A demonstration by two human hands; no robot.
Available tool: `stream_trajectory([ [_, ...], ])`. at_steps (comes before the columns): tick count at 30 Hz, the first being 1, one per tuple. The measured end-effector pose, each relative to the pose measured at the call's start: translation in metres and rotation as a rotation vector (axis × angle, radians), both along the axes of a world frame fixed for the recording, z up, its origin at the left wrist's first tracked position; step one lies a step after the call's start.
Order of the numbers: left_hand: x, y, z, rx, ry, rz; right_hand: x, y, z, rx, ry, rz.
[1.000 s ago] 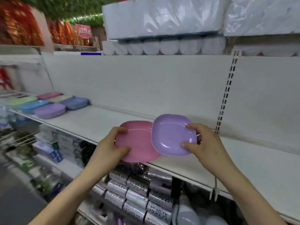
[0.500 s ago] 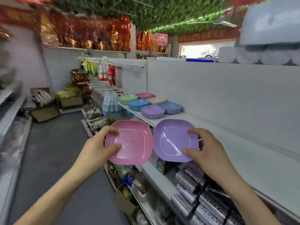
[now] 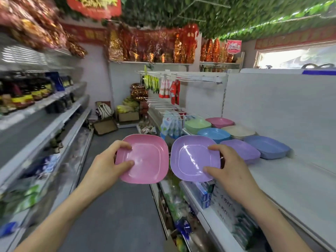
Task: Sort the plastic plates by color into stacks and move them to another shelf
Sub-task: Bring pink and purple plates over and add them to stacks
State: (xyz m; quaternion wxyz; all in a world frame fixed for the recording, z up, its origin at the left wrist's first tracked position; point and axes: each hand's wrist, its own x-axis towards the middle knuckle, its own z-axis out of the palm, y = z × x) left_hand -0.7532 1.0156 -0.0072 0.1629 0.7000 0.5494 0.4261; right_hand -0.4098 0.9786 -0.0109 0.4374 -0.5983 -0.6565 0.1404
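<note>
A person stands in a shop aisle holding 2 plastic plates, 1 in each hand. Nearest the camera, the left hand (image 3: pixel 107 166) has its grip closed on the left edge of a pink plate (image 3: pixel 145 160), with the thumb and a finger lying on its face. The right hand (image 3: pixel 231 171) grips the right edge of a purple plate (image 3: pixel 192 159) the same way. Both plates are held in the air just beside each other without touching, above the aisle floor (image 3: pixel 118 206) and to the left of the white shelf (image 3: pixel 291 188).

Farther along that shelf, on the right, 6 stacks sorted by colour stand close together. A purple stack (image 3: pixel 241 150) and a slate-blue stack (image 3: pixel 267 146) are nearest. A light blue stack (image 3: pixel 214 134) and a beige stack (image 3: pixel 238 131) sit behind them, and a green stack (image 3: pixel 195 124) and a pink stack (image 3: pixel 220 121) are farthest.

The sorting looks well advanced, with a pile begun for every colour in view. The 2 plates in hand have matching piles waiting and are not yet set down. Whether more plates remain elsewhere cannot be told.
</note>
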Motion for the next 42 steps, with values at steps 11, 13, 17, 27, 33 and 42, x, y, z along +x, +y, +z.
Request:
stream_trajectory([
  [11, 0.010, 0.145, 0.012, 0.037, 0.002, -0.050, 0.003, 0.123, 0.008, 0.020, -0.030, -0.043],
  [13, 0.020, 0.174, 0.008, 0.036, 0.001, -0.095, 0.012, 0.136, 0.006, 0.004, -0.030, -0.085],
  [17, 0.042, 0.228, -0.001, 0.008, -0.029, -0.211, 0.022, 0.154, 0.003, -0.013, -0.022, -0.197],
  [27, 0.073, 0.361, 0.005, 0.003, -0.016, -0.517, 0.006, 0.195, 0.004, -0.025, -0.011, -0.507],
  [33, 0.096, 0.415, 0.005, 0.034, 0.001, -0.700, -0.013, 0.201, 0.005, -0.025, -0.026, -0.714],
  [42, 0.151, 0.428, 0.007, 0.041, -0.004, -0.913, -0.011, 0.176, 0.014, -0.035, -0.058, -0.896],
])
